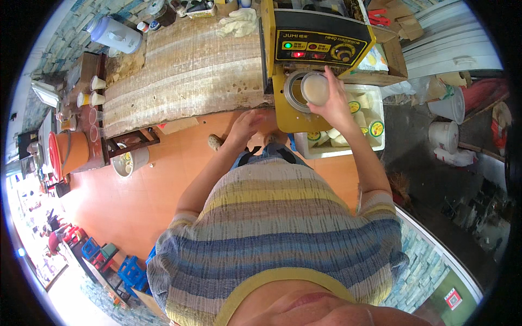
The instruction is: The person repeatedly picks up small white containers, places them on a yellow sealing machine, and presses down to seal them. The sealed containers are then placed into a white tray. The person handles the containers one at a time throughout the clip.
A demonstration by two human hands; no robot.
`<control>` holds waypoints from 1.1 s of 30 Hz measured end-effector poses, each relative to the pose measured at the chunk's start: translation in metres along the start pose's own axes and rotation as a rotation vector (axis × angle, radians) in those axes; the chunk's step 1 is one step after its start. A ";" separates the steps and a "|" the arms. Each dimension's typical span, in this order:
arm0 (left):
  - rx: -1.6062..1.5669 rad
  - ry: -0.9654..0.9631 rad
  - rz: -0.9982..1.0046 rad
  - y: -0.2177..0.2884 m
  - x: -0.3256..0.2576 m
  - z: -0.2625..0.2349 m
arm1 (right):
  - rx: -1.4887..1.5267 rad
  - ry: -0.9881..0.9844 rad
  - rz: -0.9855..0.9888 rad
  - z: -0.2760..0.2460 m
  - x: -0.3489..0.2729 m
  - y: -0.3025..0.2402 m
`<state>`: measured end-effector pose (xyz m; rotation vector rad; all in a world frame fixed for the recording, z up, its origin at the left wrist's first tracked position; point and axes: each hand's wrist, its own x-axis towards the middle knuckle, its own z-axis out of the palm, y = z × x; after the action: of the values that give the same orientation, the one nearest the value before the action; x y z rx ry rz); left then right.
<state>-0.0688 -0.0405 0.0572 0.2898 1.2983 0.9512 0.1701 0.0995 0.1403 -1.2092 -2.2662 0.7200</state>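
My right hand (335,106) is closed around a plastic cup (315,89) with pale, whitish contents. It holds the cup just beside and partly over the round metal ring (291,96) in the yellow tray (288,122) of a cup sealing machine (321,46). The machine's black and yellow front has a dial and lit green and red lamps. By the front edge of the wooden table, my left hand (247,128) hangs with loosely bent fingers apart and nothing in it. Below my right forearm, a white foam box (380,142) contains several cups with yellow-green printed lids (376,128).
The worn wooden table (185,70) bears white gloves (237,23) and a pale jug (115,35). Small cups (97,99) and an orange bucket (70,151) stand at the left. A white bucket (130,163) is on the floor; white tubs (443,137) stand at the right.
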 end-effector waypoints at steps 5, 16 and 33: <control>-0.094 0.061 -0.032 -0.017 -0.001 -0.007 | 0.020 0.031 -0.070 0.027 0.002 0.028; -0.120 0.039 -0.029 -0.033 0.003 -0.009 | -0.082 0.032 -0.104 0.049 0.002 0.039; -0.109 0.011 -0.081 -0.044 0.020 -0.021 | -0.171 0.243 -0.730 -0.021 0.058 -0.034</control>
<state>-0.0692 -0.0592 0.0085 0.1469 1.2538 0.9521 0.1335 0.1372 0.1872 -0.4204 -2.3422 0.0973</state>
